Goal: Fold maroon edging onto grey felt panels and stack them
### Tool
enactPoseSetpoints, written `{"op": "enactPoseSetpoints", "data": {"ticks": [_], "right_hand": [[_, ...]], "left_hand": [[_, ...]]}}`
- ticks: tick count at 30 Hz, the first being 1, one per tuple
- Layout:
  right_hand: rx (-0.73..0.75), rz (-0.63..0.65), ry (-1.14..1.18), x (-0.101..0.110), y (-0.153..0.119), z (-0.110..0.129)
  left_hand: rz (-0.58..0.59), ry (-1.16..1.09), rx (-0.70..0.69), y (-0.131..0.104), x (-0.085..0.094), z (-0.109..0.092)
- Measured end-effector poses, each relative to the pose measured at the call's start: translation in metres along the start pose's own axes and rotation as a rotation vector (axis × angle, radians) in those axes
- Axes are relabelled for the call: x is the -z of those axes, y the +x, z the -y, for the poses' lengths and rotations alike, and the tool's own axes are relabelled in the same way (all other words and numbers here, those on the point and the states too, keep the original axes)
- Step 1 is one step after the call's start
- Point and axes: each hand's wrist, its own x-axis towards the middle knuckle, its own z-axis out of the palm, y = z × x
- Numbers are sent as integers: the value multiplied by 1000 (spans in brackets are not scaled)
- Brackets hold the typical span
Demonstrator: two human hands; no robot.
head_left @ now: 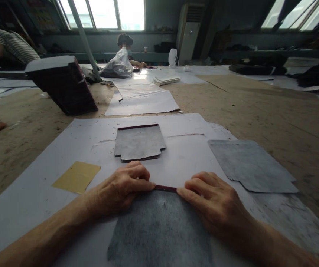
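The person's left hand point(128, 183) and right hand point(215, 200) are both closed, fingers curled and thumbs forward, gripping the far edge of a grey panel point(162, 230) by fingertip and thumb. The panel lies on a large sheet of white paper point(181, 155), at the near side of the bench point(204, 100), between the forearms. A narrow dark red strip point(165, 188) runs along the held edge, its long axis going left to right across the gap between the hands. From that strip the panel extends straight back toward the person; its near end is cut off, so its full long axis cannot be told.

Beyond the hands, near the paper's far edge, lies a notched panel point(139, 142), its dark red border pointing away from the person and its cut corners facing near. A plain grey piece point(256, 165) overlaps the paper's right edge, set askew with its notched side nearer. A yellow card point(77, 177) lies toward the paper's left edge, beside the left forearm.

Near the bench's far edge, a clear plastic bag point(120, 63) contains something dark that cannot be made out.
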Motion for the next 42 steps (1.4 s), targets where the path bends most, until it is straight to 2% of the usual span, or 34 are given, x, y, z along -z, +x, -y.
{"op": "enactPoseSetpoints", "data": {"ticks": [4,7,14,18,29,34,38,40,42], "right_hand": [[73,41,-13,2,-2,-2],[90,83,-21,4,-3,-3],[80,115,12,5,-9,-2],[61,62,-1,2,-12,-4],[-23,31,-21,2,-13,-3],[-166,28,59,1,-14,-8],[-193,35,87,2,-14,-9],[-192,37,71,2,-14,-8],[-199,35,45,2,-15,-7]], "left_hand": [[84,100,-71,0,3,0],[105,120,-88,-1,4,0],[78,57,-63,-2,2,5],[29,34,-45,-4,0,9],[39,18,14,-1,-2,5],[-73,-66,204,3,-2,3],[-170,-149,353,3,4,-1],[-186,-66,297,5,7,-6],[-177,60,183,7,9,-12]]}}
